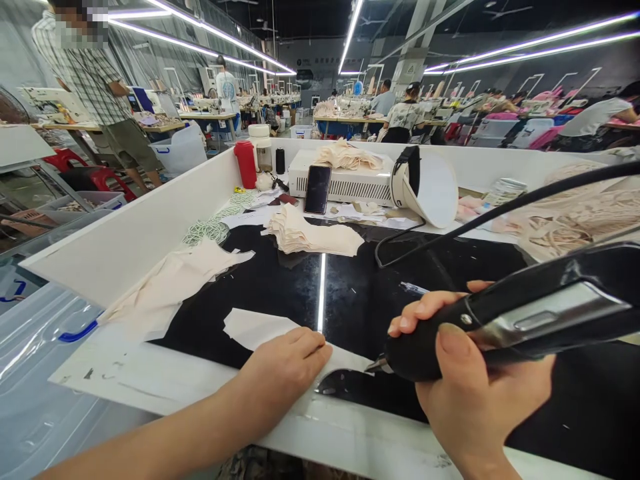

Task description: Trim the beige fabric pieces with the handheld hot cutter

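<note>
A pale fabric piece (260, 327) lies on the black work surface (240, 287) near its front edge. My left hand (287, 367) rests on that piece with its fingers pressed together, holding it down. My right hand (470, 380) is wrapped round a black and silver handheld tool (530, 320), and the tool's metal tip is at the right end of the piece. Beyond my hands sits a stack of cream fabric pieces (310, 233). More cream fabric (175, 287) is spread over the left side.
A black cable (500, 207) arches across the right. At the back stand a phone (318, 189), a white vented box (360, 180), a red cup (245, 164) and a white cone-shaped shade (435, 187). A person (95, 87) stands at the far left.
</note>
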{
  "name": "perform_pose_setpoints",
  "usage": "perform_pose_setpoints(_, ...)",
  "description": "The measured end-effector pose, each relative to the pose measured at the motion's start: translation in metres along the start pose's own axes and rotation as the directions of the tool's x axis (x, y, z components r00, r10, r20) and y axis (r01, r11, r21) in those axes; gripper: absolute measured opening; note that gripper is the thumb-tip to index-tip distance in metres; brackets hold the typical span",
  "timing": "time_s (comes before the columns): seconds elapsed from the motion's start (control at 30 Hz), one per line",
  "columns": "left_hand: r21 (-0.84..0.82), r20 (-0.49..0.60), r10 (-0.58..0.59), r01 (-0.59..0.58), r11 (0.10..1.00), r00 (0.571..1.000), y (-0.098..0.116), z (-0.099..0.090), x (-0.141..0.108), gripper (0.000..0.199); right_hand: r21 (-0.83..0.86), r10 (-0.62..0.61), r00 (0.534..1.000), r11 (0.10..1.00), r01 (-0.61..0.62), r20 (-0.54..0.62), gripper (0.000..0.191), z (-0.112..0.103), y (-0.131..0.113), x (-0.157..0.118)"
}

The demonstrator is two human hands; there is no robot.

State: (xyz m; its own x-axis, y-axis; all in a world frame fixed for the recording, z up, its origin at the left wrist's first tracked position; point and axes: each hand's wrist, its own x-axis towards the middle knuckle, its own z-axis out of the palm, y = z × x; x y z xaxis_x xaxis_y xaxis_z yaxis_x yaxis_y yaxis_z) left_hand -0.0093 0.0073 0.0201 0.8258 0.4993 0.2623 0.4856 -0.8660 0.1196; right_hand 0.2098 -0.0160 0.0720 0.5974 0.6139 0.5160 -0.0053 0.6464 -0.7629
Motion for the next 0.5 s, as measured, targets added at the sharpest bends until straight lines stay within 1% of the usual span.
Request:
perform_pose_setpoints(0.17,0.083,0.003,0.036,-0.036,0.996,0.999,0.003,0.003,0.001,0.029,-0.005,0.013,1.0,1.0,-0.013,-0.006,0.054,0.001,0.0,-0.003)
perform_pose_setpoints(0.2,0.112,-0.001,0.037,-0.036,0.993,0.999,0.005,0.005,0.001,0.025,-0.004,0.018,1.0,1.0,-0.018,-0.004,0.053,0.001,0.0,-0.003)
perform_pose_setpoints(0.27,0.165,-0.007,0.019,-0.018,0.986,1.0,0.011,0.008,0.004,0.009,0.0,0.032,1.0,1.0,-0.032,-0.001,0.053,0.001,-0.001,-0.004)
perform_pose_setpoints(0.3,0.181,-0.009,0.002,-0.001,0.984,1.0,0.015,0.01,0.005,0.012,0.002,0.035,0.999,0.999,-0.035,-0.001,0.053,0.001,-0.001,-0.004)
perform_pose_setpoints(0.43,0.214,-0.045,-0.01,0.02,0.977,0.999,0.029,0.017,0.009,0.064,-0.001,0.02,1.0,1.0,-0.02,-0.001,0.055,0.001,-0.003,-0.004)
perform_pose_setpoints(0.5,0.245,-0.06,0.005,0.01,0.969,0.998,0.033,0.02,0.008,0.08,-0.007,0.016,1.0,1.0,-0.016,-0.001,0.055,0.0,-0.004,-0.004)
